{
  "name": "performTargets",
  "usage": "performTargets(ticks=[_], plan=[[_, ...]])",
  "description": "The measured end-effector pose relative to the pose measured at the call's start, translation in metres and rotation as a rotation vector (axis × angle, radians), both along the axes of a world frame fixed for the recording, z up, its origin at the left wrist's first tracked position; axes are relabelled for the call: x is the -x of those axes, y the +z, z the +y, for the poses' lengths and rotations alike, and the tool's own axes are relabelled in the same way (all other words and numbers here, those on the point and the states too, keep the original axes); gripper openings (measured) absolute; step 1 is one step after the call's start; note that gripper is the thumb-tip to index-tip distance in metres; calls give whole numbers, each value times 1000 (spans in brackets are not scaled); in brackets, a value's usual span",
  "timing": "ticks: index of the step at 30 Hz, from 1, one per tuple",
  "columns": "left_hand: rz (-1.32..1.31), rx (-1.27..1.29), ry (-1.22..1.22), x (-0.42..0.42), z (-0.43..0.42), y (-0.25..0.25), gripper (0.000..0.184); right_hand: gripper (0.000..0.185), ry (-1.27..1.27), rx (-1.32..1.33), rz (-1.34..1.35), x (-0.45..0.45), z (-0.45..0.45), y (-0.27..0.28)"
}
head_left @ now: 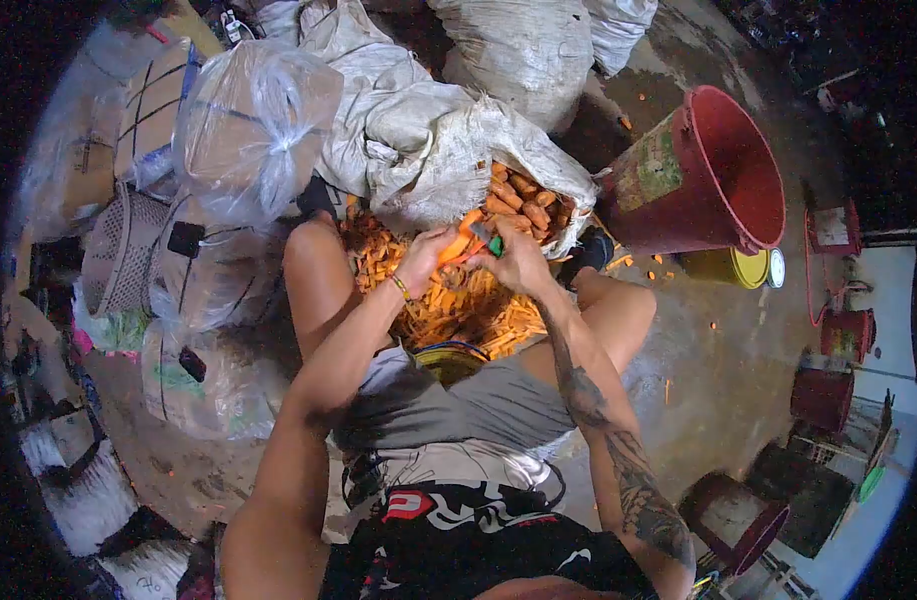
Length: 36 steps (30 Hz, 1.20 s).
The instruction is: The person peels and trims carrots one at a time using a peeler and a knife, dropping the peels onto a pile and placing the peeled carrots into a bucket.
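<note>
My left hand (425,262) is closed round an orange carrot (460,240), above a heap of orange peelings (458,312) between my legs. Against the carrot, my right hand (518,262) grips a small tool (494,244) with a green part and a dark part; its exact shape is partly hidden by my fingers. Just beyond my hands, whole carrots (526,200) lie in the mouth of an open white sack (443,150).
To the right stands a large red bucket (690,180), with a yellow container (740,268) beside it. Plastic-wrapped boxes (253,125) and a perforated basket (121,250) are at the left. More full sacks (518,55) stand behind. Dark red buckets (736,522) line the right side.
</note>
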<state>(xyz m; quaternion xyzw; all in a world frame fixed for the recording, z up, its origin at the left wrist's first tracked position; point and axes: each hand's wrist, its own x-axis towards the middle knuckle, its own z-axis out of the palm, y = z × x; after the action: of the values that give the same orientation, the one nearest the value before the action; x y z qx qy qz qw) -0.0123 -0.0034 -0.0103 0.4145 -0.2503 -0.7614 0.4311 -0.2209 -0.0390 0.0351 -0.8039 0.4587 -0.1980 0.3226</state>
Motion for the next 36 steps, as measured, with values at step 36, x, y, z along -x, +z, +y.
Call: performTargets(ticks=[36], plan=[[114,-76,-87,-12,9,13,40,57,-484,79,-152,36,-46,-19]])
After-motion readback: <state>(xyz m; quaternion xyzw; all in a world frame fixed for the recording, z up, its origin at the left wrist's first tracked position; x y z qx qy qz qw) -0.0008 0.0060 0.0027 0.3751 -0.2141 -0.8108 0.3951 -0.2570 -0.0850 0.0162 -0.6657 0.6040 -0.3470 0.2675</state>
